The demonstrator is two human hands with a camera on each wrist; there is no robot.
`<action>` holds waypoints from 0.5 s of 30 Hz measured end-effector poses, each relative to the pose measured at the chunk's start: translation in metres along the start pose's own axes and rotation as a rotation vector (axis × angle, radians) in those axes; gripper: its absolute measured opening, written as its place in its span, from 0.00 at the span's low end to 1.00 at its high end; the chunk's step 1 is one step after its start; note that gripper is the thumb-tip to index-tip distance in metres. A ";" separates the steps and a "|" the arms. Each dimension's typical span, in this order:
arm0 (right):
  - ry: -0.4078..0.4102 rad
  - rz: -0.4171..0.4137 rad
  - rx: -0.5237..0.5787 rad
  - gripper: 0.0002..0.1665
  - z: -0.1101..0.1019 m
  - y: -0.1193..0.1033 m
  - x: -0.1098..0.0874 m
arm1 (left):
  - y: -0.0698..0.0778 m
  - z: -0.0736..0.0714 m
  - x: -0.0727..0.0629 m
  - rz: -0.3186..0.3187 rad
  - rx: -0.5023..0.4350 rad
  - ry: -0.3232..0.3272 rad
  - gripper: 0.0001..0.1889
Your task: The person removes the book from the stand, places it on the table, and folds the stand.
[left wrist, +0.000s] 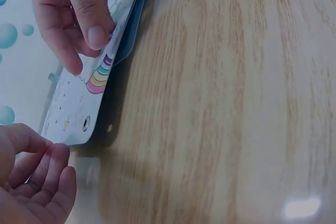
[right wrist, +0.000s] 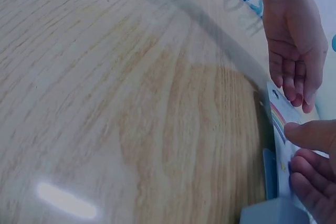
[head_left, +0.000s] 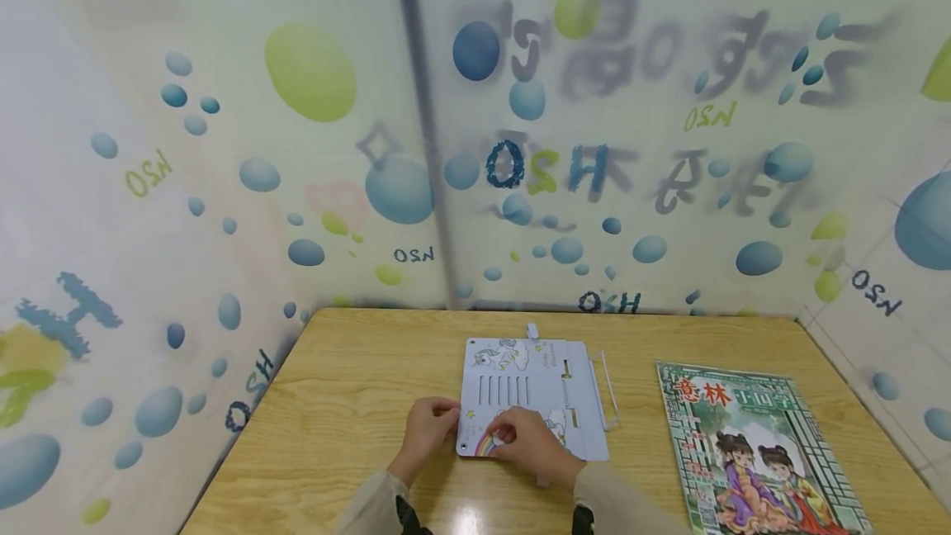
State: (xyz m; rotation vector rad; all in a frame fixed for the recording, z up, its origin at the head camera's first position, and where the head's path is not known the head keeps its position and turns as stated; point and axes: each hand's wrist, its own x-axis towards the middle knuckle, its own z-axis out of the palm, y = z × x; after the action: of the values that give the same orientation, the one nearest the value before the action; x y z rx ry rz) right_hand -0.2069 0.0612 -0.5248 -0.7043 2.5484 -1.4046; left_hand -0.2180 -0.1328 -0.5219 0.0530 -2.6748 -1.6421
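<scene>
A white book stand [head_left: 546,403] printed with unicorns and a rainbow lies on the wooden table, with slots across its panel. At its left edge, my left hand [head_left: 429,429] pinches the panel near the corner between thumb and forefinger; the left wrist view shows that hand [left wrist: 34,174] low at the corner. My right hand [head_left: 529,440] is over the front part of the panel by the rainbow print [left wrist: 100,77]. In the right wrist view, its thumb [right wrist: 310,134] is at the rainbow and its bent fingers stay apart from the thumb, with nothing seen between them.
A magazine [head_left: 758,448] with two drawn figures on its cover lies to the right on the table [head_left: 327,436]. A white wire support [head_left: 609,390] sticks out from the stand's right side. Behind the table hangs a patterned curtain [head_left: 594,213].
</scene>
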 end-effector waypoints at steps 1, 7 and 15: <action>-0.008 0.008 0.014 0.13 -0.002 0.000 -0.001 | 0.001 0.000 0.001 0.005 0.001 -0.001 0.07; -0.029 0.014 0.009 0.11 -0.018 0.004 -0.008 | 0.008 0.003 0.005 0.030 -0.028 -0.026 0.07; -0.051 0.024 -0.036 0.11 -0.045 0.012 -0.021 | 0.026 0.011 0.010 0.056 -0.083 -0.088 0.08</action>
State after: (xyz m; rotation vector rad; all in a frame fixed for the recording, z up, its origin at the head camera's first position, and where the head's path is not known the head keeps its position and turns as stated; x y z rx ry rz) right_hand -0.2078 0.1107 -0.5122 -0.7037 2.5401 -1.3192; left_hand -0.2287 -0.1121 -0.5038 -0.0960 -2.6395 -1.7767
